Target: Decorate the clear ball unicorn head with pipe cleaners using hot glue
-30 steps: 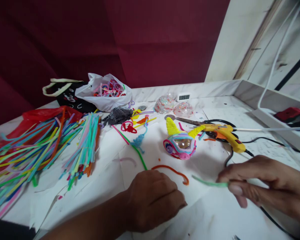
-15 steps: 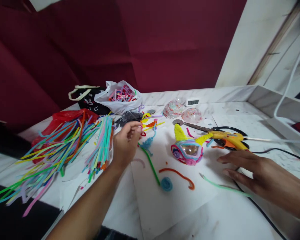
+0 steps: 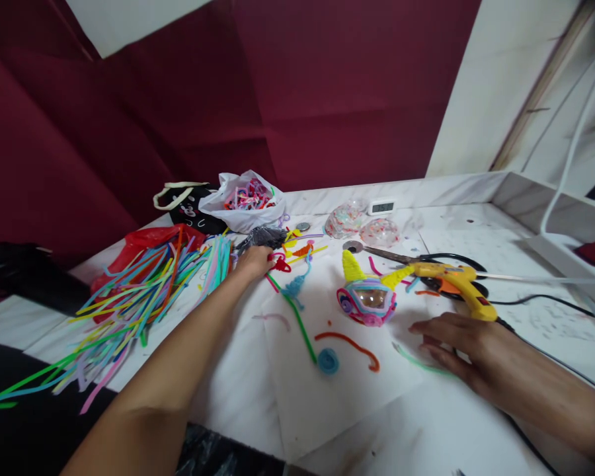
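My left hand (image 3: 255, 262) is stretched far across the table, its fingertips at a red pipe-cleaner loop (image 3: 280, 265) beside a grey tuft (image 3: 262, 236). Whether the fingers grip the loop is hidden by the back of the hand. My right hand (image 3: 456, 340) lies flat with fingers spread, over one end of a light green pipe cleaner (image 3: 412, 360). Between the hands sits a pastel pipe-cleaner figure with yellow horns (image 3: 367, 299). In front of it lie a blue coil (image 3: 328, 361), an orange pipe cleaner (image 3: 351, 344) and a dark green one (image 3: 297, 317).
A yellow glue gun (image 3: 457, 282) and its black cord lie just beyond my right hand, with scissors (image 3: 389, 253) behind. A big heap of coloured pipe cleaners (image 3: 143, 291) covers the left. A white bag (image 3: 245, 201), two clear balls (image 3: 346, 219) and a small clock (image 3: 381, 207) stand at the back.
My left hand left the near table edge, uncovering the blue coil, and reached out to the red loop. My right hand let go of the light green pipe cleaner and flattened on the table.
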Demonstrator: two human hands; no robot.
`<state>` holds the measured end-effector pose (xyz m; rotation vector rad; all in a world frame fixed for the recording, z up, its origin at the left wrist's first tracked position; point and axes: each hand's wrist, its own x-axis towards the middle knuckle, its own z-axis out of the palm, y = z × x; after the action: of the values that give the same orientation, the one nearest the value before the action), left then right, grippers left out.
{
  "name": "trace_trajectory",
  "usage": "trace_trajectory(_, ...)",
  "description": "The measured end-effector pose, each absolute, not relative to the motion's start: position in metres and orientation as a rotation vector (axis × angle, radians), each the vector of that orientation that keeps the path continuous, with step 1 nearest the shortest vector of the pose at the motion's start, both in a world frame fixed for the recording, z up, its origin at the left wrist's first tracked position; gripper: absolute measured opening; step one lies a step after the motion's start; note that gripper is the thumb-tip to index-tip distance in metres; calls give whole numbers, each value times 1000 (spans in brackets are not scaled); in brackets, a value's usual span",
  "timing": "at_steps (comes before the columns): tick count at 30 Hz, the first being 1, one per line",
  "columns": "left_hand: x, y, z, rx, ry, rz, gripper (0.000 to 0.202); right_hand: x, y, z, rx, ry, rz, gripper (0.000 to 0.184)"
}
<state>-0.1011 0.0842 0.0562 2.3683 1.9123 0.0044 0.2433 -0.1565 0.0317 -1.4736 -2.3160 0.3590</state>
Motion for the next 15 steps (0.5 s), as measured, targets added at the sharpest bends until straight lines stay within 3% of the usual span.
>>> trace_trajectory(15,-69,98,62,2170,1660,91,35,236,-155,24,-1426,-2347,378,26)
